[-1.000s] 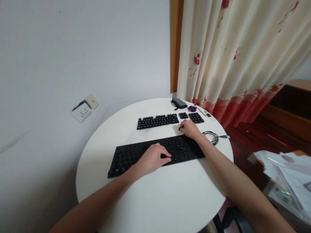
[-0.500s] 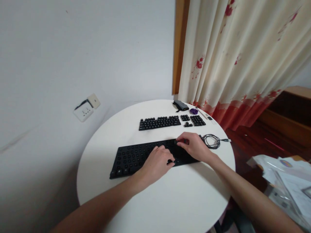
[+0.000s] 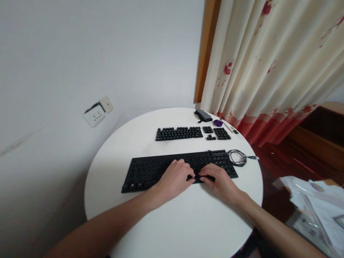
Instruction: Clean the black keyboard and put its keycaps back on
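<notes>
A black keyboard [image 3: 145, 170] lies on the white round table, mostly without keycaps; a few caps sit at its near left corner. My left hand [image 3: 177, 180] rests over its middle, thumb and fingers curled together at the near edge. Close beside it, my right hand [image 3: 220, 182] is pinched at the keyboard's near edge, fingertips almost meeting those of the left. Whatever the fingertips hold is too small to make out. Behind the keyboard, black keycaps [image 3: 178, 133] are laid out in rows, with a number pad group [image 3: 221, 133] at their right.
A coiled cable [image 3: 238, 157] lies at the keyboard's right end. Toward the back of the table [image 3: 120, 143] are a grey pouch [image 3: 203, 115] and a purple item [image 3: 217, 123]. A wall socket [image 3: 94, 115] is at left, a curtain [image 3: 242, 71] at right, papers [image 3: 317, 197] at lower right.
My right hand has come down and left from the keyboard's far side to its near edge, beside my left hand. The left hand stays nearly in place. The view has shifted slightly.
</notes>
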Demonstrator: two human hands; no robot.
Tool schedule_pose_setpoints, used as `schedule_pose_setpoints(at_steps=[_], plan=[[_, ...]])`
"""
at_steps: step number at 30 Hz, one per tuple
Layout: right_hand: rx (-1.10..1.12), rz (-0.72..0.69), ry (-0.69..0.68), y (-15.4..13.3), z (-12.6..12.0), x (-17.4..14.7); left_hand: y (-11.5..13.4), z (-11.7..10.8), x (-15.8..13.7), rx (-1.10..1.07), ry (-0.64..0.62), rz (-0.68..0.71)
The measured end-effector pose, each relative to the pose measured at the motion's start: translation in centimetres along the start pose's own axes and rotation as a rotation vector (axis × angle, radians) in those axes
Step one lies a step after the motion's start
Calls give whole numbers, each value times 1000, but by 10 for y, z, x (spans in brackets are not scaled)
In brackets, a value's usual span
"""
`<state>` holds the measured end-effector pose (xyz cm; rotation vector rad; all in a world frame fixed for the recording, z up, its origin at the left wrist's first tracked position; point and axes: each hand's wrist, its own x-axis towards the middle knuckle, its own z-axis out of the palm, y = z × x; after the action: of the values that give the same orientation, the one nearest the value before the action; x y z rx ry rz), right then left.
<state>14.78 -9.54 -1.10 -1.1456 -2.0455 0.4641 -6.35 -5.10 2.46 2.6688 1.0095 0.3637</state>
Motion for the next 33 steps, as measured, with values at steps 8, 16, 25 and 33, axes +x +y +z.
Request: schedule_pose_setpoints(at_steps=[8,16,25,33], plan=[[-230,-127,-50,-6,1,-2,2,0,-1,38,3,15],[-323,-161,-56,-9,3,-8,11,1,-6,277,-2,112],[-384,-130,-60,-18,-1,-16,23,3,-21,499,-49,194],[-347,-106,28,-9,4,-22,21,-8,-17,359,-3,131]])
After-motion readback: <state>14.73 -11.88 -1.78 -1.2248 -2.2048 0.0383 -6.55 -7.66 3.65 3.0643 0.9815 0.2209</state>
